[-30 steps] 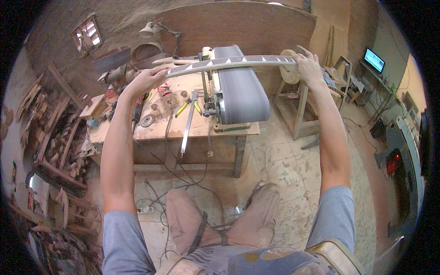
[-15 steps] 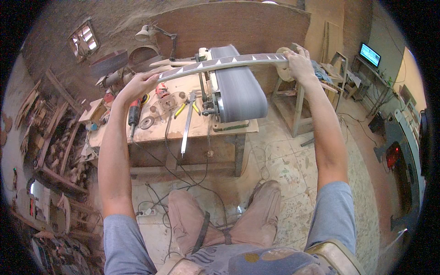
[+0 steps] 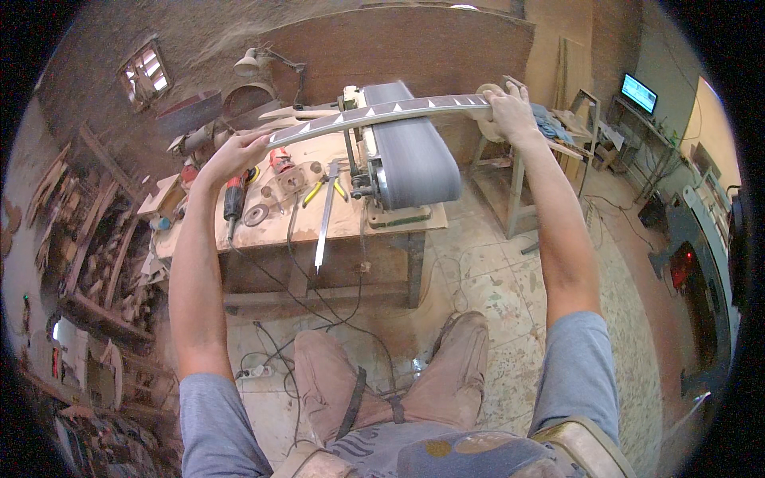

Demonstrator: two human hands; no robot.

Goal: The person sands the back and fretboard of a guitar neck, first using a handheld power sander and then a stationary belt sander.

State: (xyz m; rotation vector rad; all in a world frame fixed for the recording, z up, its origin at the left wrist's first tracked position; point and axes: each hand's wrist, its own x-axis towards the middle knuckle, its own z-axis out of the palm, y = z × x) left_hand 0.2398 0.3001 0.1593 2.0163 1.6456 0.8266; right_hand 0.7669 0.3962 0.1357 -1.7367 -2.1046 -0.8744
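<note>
A long, slim wooden instrument neck (image 3: 374,111) with pale triangular inlays on its dark board lies crosswise over the grey belt (image 3: 410,159) of a bench belt sander; the belt surface looks blurred. My left hand (image 3: 241,151) is closed on the neck's left end. My right hand (image 3: 514,115) grips its right end, where a pale rounded part shows behind my fingers. Below the neck on the workbench (image 3: 390,235) are yellow-handled pliers (image 3: 312,191), a long metal caliper (image 3: 325,227), a red-and-black power tool (image 3: 233,203) and a small disc (image 3: 255,215).
A desk lamp (image 3: 247,64) stands at the back. A wooden stand (image 3: 514,203) holding items is at right, near a lit monitor (image 3: 639,92). Wooden offcuts (image 3: 68,207) fill racks at left. Cables (image 3: 319,295) and a power strip (image 3: 256,371) lie around my feet.
Both my hands have shifted slightly leftward with the neck, which still spans the sander belt. The bench and stand stay where they were.
</note>
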